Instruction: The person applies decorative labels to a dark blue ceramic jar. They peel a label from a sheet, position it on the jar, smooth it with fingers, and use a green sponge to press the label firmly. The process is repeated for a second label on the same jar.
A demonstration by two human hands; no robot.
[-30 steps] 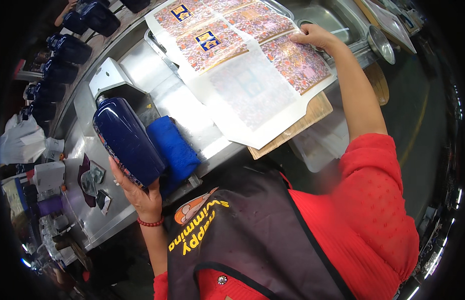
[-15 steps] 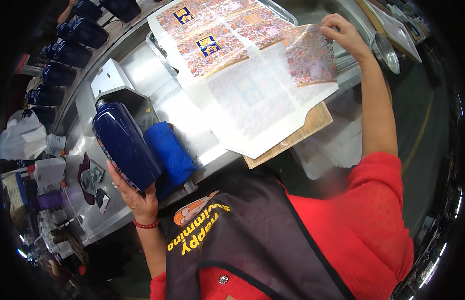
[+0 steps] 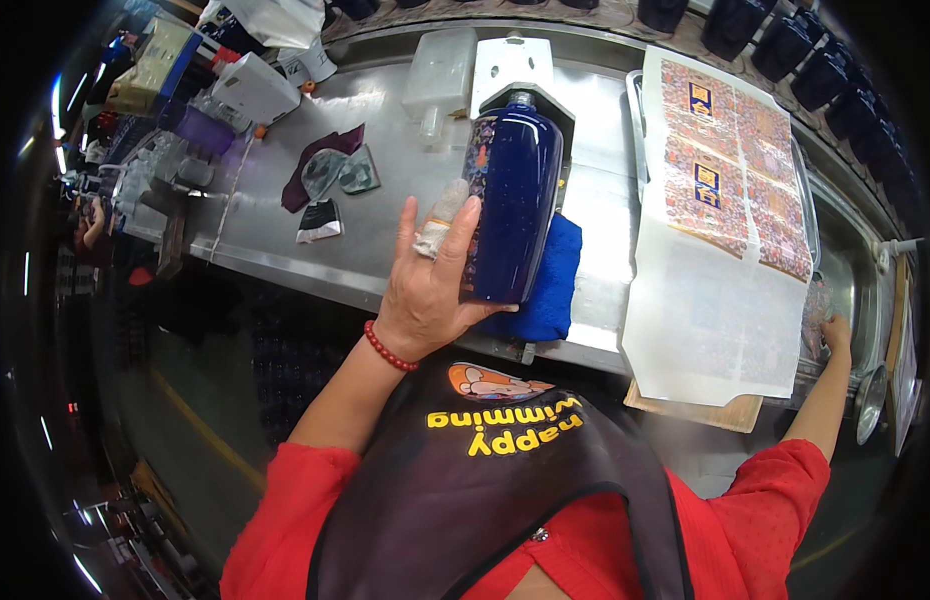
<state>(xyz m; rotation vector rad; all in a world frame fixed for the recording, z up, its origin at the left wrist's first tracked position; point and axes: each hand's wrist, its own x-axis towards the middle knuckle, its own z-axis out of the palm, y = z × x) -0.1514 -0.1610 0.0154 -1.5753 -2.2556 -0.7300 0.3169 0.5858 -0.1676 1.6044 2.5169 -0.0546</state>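
Note:
A glossy dark blue bottle (image 3: 517, 205) leans with its neck in a white notched stand (image 3: 560, 100) and its lower part by a folded blue cloth (image 3: 557, 280). My left hand (image 3: 425, 290) holds its lower left side, thumb at the base, fingers spread; one finger is wrapped in pale material. A patterned strip shows along the bottle's left side. At the far right, my right hand (image 3: 837, 333) pinches a small floral decal (image 3: 815, 308) over a metal basin (image 3: 857, 270). Between the hands lies a white backing sheet (image 3: 710, 330) with several floral decals (image 3: 700, 150) on it.
A wooden board (image 3: 700, 407) sticks out under the sheet. Left on the steel table (image 3: 385, 240) lie dark and grey cloth scraps (image 3: 330, 170) and a translucent container (image 3: 440, 75). Several dark blue bottles (image 3: 785, 45) line the far shelf. A metal bowl (image 3: 870, 405) sits right.
My right hand has carried the decal from above the backing sheet to the basin at the right. The view has turned leftward; my left hand stays at the bottle's lower end.

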